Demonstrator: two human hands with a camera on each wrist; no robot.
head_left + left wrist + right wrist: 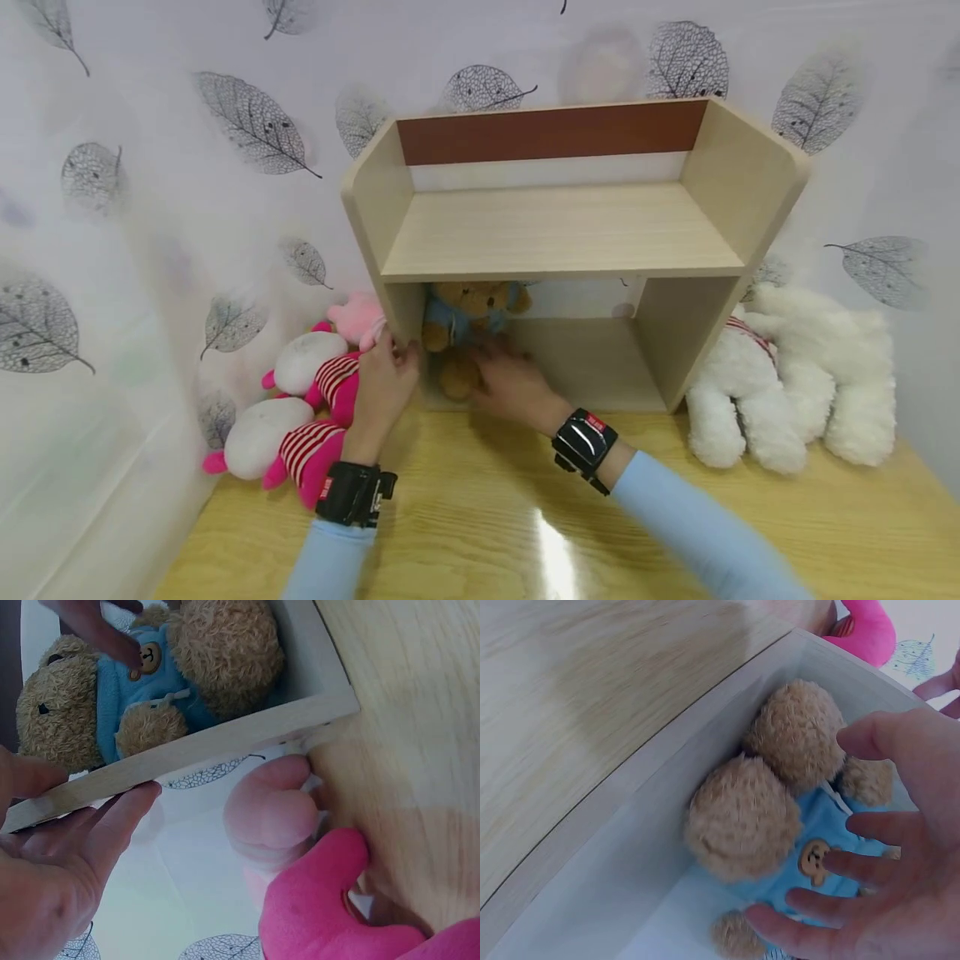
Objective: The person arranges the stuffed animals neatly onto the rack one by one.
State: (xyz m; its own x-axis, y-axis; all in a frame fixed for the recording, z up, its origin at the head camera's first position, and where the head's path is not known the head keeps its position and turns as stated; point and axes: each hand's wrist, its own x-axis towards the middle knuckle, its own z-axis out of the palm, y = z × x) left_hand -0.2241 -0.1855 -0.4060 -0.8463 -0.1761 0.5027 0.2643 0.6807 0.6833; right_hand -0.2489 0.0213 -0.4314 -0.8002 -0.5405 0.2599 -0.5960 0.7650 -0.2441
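Observation:
A brown teddy bear (448, 323) in a blue top sits in the lower left compartment of a light wooden shelf (562, 233). My right hand (516, 387) reaches in at the bear's front. In the right wrist view its fingers (859, 866) are spread over the blue top, with the thumb beside one furry foot (799, 735). My left hand (386, 383) holds the front edge of the shelf's left side panel (187, 754), thumb on the inner side and fingers along the outer side.
Two pink-and-white plush toys (262, 437) with striped tops lie left of the shelf, and a light pink plush (356, 318) lies behind them. White fluffy plush toys (795, 383) stand to the right. The wooden table (480, 508) meets a leaf-patterned wall covering.

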